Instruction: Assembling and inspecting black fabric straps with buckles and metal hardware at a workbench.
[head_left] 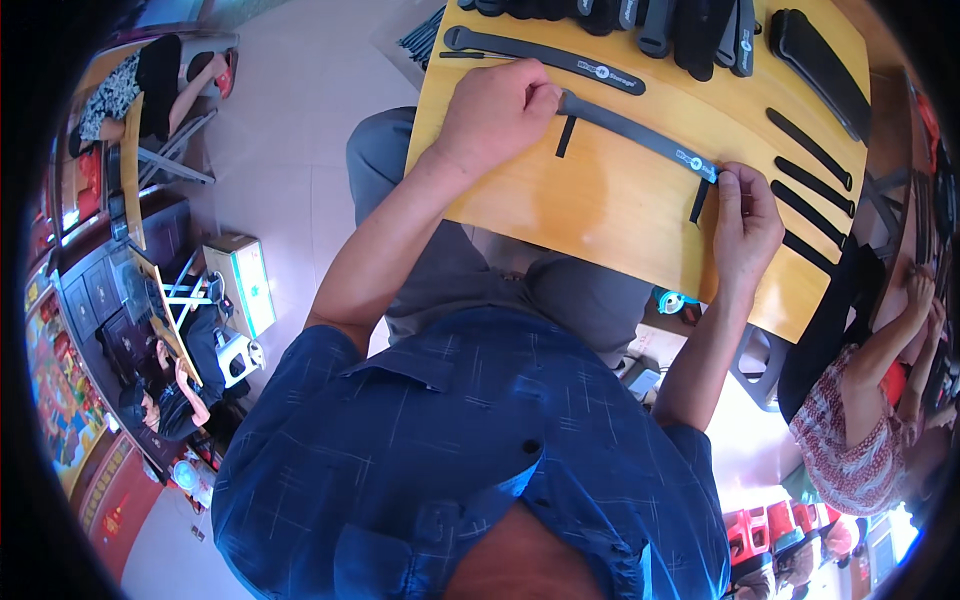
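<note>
A dark grey hook-and-loop strap (pixel 640 130) with pale print is stretched across the wooden table between both hands. My left hand (pixel 503 112) is closed, pinching the strap's left end. At its other end, my right hand (pixel 747 222) grips it between thumb and fingers. A short black strip (pixel 566 137) lies just below the strap near the left hand; another black strip (pixel 699 202) shows beside the right hand. Beyond the left hand rests a second grey printed strap (pixel 545 60), with a thin black strip (pixel 475 55) alongside.
Bundled dark straps (pixel 690 35) lie along the table's far edge. A long black stack (pixel 820 75) sits at far right, above several black straps (pixel 812 150). The wooden table (pixel 600 215) reaches over my knees. Other people sit left and right; a carton (pixel 240 285) stands on the floor.
</note>
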